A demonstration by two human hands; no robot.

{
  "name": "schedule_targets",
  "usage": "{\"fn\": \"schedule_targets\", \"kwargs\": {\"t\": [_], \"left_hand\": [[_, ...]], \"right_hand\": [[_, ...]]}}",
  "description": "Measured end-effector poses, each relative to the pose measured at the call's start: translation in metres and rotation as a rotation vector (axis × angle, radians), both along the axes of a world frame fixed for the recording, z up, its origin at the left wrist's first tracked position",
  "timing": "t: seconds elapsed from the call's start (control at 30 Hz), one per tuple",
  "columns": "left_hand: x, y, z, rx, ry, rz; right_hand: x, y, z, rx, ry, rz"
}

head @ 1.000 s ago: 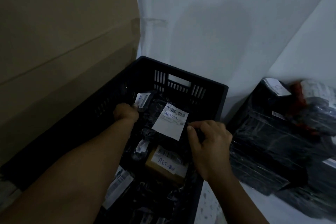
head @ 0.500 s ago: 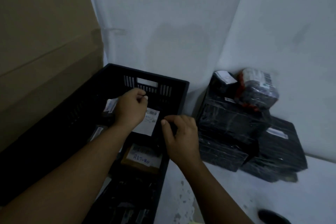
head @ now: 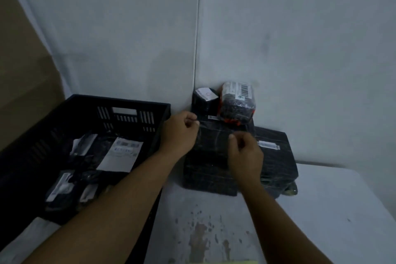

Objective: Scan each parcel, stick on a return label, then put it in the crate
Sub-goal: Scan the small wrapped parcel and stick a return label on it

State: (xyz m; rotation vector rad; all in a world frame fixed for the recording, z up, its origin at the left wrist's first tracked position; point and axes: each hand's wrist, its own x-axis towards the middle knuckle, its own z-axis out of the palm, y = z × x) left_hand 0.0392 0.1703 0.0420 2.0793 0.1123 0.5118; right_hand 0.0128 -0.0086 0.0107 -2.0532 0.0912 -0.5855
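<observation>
A black plastic crate [head: 120,100] stands on the left and holds several dark parcels. One of them, a parcel with a white return label [head: 120,154], lies face up near the crate's right wall. A stack of black wrapped parcels [head: 212,146] sits in the corner to the right of the crate. My left hand [head: 180,133] hovers at the stack's upper left edge with loosely curled fingers. My right hand [head: 244,154] is over the stack's front, thumb up and fingers loosely curled. Neither hand holds anything that I can see.
A small black parcel [head: 203,100] and a bubble-wrapped parcel with a barcode [head: 235,103] rest on top of the stack against the wall. Another black parcel [head: 276,156] lies to the right. The white table [head: 321,210] is stained near me. Brown cardboard [head: 21,92] stands at left.
Both hands have left the crate and moved right to the corner stack. The labelled parcel that they held now lies in the crate. My view has swung right.
</observation>
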Motion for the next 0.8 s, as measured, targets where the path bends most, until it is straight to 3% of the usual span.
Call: {"fn": "schedule_targets", "kwargs": {"t": [0.17,0.37,0.47,0.57,0.8], "left_hand": [[0.035,-0.045,0.006,-0.089,0.140,-0.072],[0.060,-0.077,0.013,-0.032,0.221,-0.130],[0.062,-0.080,0.015,-0.010,0.183,-0.159],[0.057,-0.083,0.016,-0.020,0.160,-0.130],[-0.019,-0.113,0.000,-0.078,-0.117,-0.127]], "right_hand": [[0.049,-0.024,0.028,0.120,-0.024,-0.107],[0.089,-0.032,0.039,0.187,0.200,0.032],[0.090,-0.033,0.039,0.175,0.158,0.069],[0.079,-0.031,0.041,0.294,0.111,0.042],[0.022,-0.036,0.038,0.817,-0.037,0.081]]}}
